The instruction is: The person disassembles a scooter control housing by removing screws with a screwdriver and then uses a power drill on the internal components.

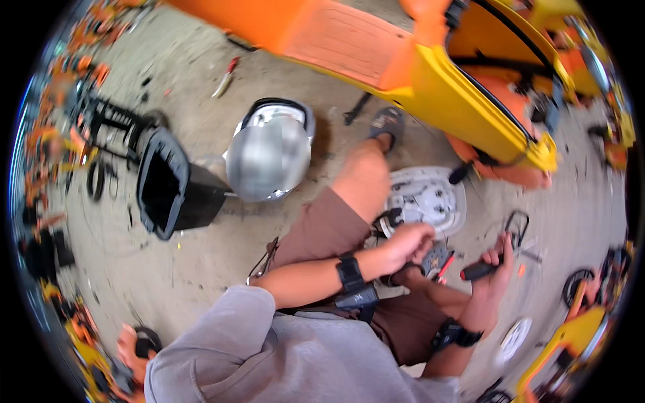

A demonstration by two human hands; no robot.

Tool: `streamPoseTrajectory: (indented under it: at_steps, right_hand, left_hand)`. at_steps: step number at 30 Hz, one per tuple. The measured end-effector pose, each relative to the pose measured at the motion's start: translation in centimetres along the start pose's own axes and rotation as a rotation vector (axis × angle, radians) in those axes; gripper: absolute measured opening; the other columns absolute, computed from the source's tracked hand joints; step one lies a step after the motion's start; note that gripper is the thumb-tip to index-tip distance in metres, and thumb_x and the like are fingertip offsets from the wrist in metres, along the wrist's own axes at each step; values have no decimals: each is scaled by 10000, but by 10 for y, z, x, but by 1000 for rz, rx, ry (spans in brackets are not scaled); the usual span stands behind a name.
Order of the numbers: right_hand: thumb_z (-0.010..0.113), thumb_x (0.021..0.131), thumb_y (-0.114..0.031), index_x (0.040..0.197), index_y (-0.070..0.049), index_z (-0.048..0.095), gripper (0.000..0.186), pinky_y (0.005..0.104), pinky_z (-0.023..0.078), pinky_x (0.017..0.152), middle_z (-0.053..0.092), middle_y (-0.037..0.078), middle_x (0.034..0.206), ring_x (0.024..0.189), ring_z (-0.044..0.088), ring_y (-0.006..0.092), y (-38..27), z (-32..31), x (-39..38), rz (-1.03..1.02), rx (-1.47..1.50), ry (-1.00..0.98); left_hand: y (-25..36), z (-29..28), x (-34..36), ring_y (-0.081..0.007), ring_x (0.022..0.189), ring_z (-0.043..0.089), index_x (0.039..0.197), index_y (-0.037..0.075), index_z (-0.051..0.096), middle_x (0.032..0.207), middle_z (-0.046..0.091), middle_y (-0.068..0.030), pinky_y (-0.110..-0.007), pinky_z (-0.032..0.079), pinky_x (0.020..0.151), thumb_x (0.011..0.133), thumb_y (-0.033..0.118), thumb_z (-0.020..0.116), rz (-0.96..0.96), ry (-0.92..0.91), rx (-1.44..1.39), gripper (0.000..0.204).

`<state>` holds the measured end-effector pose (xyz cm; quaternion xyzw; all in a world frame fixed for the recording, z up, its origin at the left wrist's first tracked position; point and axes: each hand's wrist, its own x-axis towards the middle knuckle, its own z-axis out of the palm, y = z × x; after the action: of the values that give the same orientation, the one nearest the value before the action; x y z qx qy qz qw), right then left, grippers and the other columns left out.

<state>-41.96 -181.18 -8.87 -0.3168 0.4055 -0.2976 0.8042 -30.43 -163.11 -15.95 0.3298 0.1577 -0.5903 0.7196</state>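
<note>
My left hand (411, 243) is closed, its fingers curled together beside the near edge of a white plastic shell (437, 195); what it holds, if anything, is hidden. The shell lies on the floor with its ribbed inside facing up and dark parts attached at its left. To the right, my right hand (496, 267) grips a tool with a black-and-red handle (477, 271); its working end cannot be made out. Just beyond that hand is a thin black loop (518, 223). A red-handled tool (445, 266) lies near my foot, between the two hands.
A large orange-and-yellow scooter body (396, 67) spans the far side. On the left are a deep black plastic bin (195, 195) and a blurred rounded silver-white part (269, 161). A red-handled tool (226, 77) lies farther off. At right is a white oval piece (515, 340).
</note>
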Motion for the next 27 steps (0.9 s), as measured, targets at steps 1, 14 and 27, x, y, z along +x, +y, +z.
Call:
streamPoseTrajectory:
  at_steps: [1, 14, 27]
  right_hand:
    - [588, 962, -164, 1113, -65, 615, 182, 187, 381, 510, 637, -26, 950, 546, 398, 27, 0, -3, 3, 14, 6, -17]
    - [637, 905, -94, 1134, -13, 552, 258, 230, 456, 483, 675, 169, 996, 498, 496, 71, 4, 43, -36, 65, -143, -431]
    - [657, 885, -67, 1008, -20, 538, 178, 216, 417, 427, 561, 27, 769, 492, 505, 68, 22, 49, -43, 122, -412, -437]
  left_hand:
    - [10, 5, -6, -100, 474, 432, 779, 67, 562, 600, 494, -3, -245, 329, 434, 891, 200, 565, -17, 42, 17, 173]
    - [37, 51, -50, -116, 594, 517, 995, 29, 570, 743, 559, -37, -250, 419, 524, 946, 129, 574, 439, -155, 365, 111]
    - [54, 42, -37, -239, 1023, 629, 1016, -42, 687, 1084, 658, -152, -350, 502, 899, 826, -35, 688, 965, -311, 950, 190]
